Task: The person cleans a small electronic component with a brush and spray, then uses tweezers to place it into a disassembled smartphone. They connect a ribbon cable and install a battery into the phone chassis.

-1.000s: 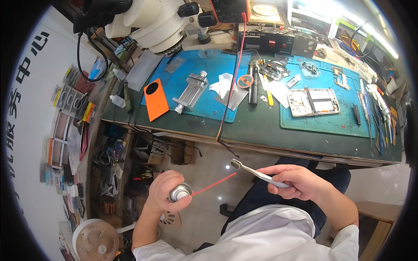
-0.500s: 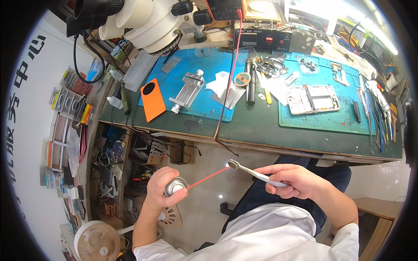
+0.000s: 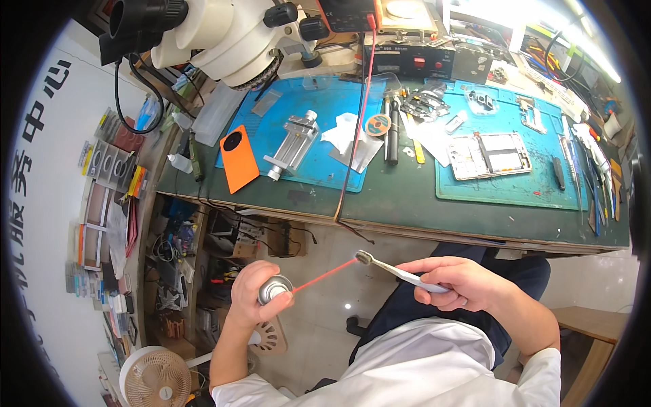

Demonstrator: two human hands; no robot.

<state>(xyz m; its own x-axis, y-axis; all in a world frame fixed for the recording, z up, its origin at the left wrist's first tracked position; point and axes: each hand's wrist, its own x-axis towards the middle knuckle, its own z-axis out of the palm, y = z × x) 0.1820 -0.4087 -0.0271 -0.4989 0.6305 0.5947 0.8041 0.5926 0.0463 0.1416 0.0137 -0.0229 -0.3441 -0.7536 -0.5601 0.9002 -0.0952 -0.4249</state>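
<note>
My left hand (image 3: 252, 300) grips a silver spray can (image 3: 274, 289) below the bench edge, at lower centre-left. A thin red straw (image 3: 324, 275) runs from the can's nozzle up and right to the bristle head of a white toothbrush-like brush (image 3: 397, 273). My right hand (image 3: 461, 283) holds that brush by its handle, head pointing left toward the straw tip. Both hands sit over my lap, in front of the green workbench (image 3: 407, 203).
On the bench lie two blue mats, an orange phone back cover (image 3: 238, 159), a metal clamp fixture (image 3: 293, 144), an opened phone (image 3: 489, 154), tweezers and tools at the right. A microscope (image 3: 224, 34) hangs at upper left. A red cable (image 3: 358, 115) drapes over the bench edge. A small fan (image 3: 154, 377) stands on the floor.
The brush head and the straw tip have come closer together, now nearly touching. Both hands shifted slightly; the view tilted a little.
</note>
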